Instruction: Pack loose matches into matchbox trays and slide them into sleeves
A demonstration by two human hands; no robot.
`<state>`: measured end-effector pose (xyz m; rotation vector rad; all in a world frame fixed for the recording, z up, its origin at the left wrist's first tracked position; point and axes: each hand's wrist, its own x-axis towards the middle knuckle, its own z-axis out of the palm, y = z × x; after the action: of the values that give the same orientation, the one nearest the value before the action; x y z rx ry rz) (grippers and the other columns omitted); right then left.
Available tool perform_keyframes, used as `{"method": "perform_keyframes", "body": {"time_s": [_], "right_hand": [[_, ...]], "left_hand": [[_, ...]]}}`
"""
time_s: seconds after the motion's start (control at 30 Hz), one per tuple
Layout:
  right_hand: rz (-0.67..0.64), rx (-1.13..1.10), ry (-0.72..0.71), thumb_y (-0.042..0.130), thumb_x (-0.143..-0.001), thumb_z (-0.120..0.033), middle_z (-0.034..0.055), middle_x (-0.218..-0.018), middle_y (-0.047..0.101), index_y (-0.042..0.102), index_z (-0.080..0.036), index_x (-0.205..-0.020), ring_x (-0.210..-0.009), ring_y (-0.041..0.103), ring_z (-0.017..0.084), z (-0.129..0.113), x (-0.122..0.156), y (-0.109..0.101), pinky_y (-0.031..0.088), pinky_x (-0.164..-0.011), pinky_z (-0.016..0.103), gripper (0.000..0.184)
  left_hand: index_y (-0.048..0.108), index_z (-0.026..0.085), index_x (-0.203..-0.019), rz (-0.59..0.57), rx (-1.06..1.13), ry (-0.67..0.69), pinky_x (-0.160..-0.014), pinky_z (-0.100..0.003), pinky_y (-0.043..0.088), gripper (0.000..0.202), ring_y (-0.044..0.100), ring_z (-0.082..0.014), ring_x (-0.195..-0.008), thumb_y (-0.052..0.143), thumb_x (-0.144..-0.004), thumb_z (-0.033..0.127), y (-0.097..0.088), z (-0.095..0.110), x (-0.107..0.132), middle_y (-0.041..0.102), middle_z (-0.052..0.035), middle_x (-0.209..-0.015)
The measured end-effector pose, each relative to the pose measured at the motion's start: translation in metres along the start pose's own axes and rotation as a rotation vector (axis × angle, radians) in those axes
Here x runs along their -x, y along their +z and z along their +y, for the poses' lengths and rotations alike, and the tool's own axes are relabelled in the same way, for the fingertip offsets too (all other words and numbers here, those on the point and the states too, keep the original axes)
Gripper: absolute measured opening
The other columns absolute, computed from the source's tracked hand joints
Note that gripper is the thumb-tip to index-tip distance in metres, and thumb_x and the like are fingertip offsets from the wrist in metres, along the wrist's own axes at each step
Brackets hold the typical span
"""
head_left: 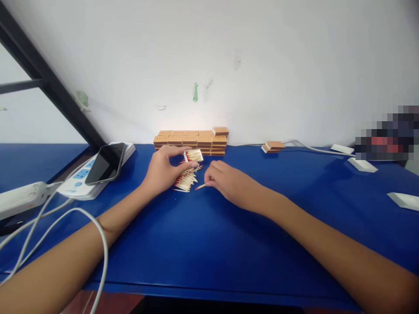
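Observation:
My left hand (pixel 165 168) grips a small white matchbox tray (pixel 198 155) between thumb and fingers, with matches lying inside it. Just in front of the tray, a loose pile of red-tipped matches (pixel 186 179) rests on the blue table (pixel 196 244). To the right of the pile, my right hand (pixel 225 179) is closed in a pinch on a single match (pixel 200 187), its red head pointing left. Behind both hands, against the wall, stand stacked orange matchboxes (pixel 190 140), with one box (pixel 220 131) lying on top at the right end.
Two more matchboxes (pixel 274 146) lie at the back right. On the left are a power strip (pixel 78 179), a black phone (pixel 106 163) resting on it, and white cables (pixel 103 244) crossing near my left forearm. White trays (pixel 362 165) sit at the far right.

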<state>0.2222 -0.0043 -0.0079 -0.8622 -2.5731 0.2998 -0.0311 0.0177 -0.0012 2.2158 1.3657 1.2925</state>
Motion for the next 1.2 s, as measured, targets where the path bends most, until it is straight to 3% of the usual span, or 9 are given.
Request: {"method": "perform_keyframes", "body": {"time_s": [0.17, 0.27, 0.5, 1.0, 1.2], "right_hand": [[0.272, 0.010, 0.126, 0.049, -0.111, -0.022, 0.0095, -0.108, 0.064, 0.058, -0.022, -0.101, -0.100, 0.060, 0.025, 0.006, -0.003, -0.014, 0.047, -0.089, 0.038, 0.013], [0.363, 0.060, 0.157, 0.051, -0.110, -0.023, 0.0095, -0.106, 0.064, 0.058, -0.022, -0.101, -0.098, 0.060, 0.025, 0.004, -0.004, -0.013, 0.048, -0.086, 0.038, 0.012], [0.386, 0.110, 0.134, 0.050, -0.109, -0.021, 0.0095, -0.104, 0.064, 0.058, -0.022, -0.099, -0.098, 0.060, 0.026, 0.001, -0.004, -0.003, 0.048, -0.084, 0.039, 0.012], [0.414, 0.037, 0.161, 0.056, -0.106, -0.021, 0.0070, -0.103, 0.063, 0.063, -0.021, -0.101, -0.095, 0.062, 0.023, 0.000, -0.002, -0.010, 0.048, -0.084, 0.037, 0.008], [0.357, 0.000, 0.163, 0.056, -0.106, -0.020, 0.0064, -0.100, 0.062, 0.062, -0.021, -0.098, -0.093, 0.061, 0.022, 0.003, -0.002, -0.009, 0.048, -0.083, 0.037, 0.010]], "left_hand": [[0.086, 0.031, -0.120, -0.063, -0.049, 0.066, -0.092, -0.045, 0.054, 0.046, 0.069, -0.0298, -0.100, 0.099, -0.078, 0.042, 0.002, 0.006, 0.003, 0.083, -0.0055, -0.102], [0.086, 0.030, -0.120, -0.106, 0.005, 0.089, -0.092, -0.042, 0.054, 0.047, 0.068, -0.0276, -0.100, 0.099, -0.078, 0.044, 0.006, 0.010, 0.007, 0.082, -0.0049, -0.103], [0.086, 0.030, -0.122, -0.158, 0.153, 0.054, -0.089, -0.041, 0.054, 0.056, 0.067, -0.0273, -0.098, 0.096, -0.076, 0.060, 0.012, 0.014, 0.012, 0.079, -0.0060, -0.098], [0.088, 0.030, -0.118, -0.155, 0.221, -0.037, -0.093, -0.042, 0.057, 0.050, 0.073, -0.0292, -0.101, 0.097, -0.076, 0.056, 0.009, 0.019, 0.010, 0.083, -0.0065, -0.105], [0.088, 0.030, -0.118, -0.188, 0.235, -0.063, -0.089, -0.041, 0.057, 0.052, 0.074, -0.0297, -0.102, 0.097, -0.075, 0.057, 0.010, 0.018, 0.010, 0.083, -0.0072, -0.108]]}}
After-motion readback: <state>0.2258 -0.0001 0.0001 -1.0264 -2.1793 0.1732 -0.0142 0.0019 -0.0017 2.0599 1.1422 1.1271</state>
